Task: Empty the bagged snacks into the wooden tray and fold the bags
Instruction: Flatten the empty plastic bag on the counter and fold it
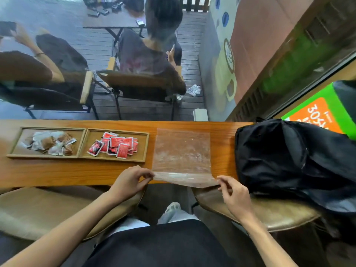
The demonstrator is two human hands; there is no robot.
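Note:
An empty clear plastic bag (182, 153) lies flat on the wooden counter (57, 172), its near edge hanging over the counter's front. My left hand (130, 182) pinches the bag's near left corner. My right hand (234, 193) pinches the near right corner. Left of the bag stand two wooden trays side by side. The right tray (142, 147) holds several red snack packets (115, 144). The left tray (16, 143) holds several brown and white snack packets (52, 143).
A black backpack (292, 157) fills the counter's right end, close to my right hand. Brown seats (38, 209) stand under the counter's front edge on both sides of my legs. Beyond the window, two people sit on chairs.

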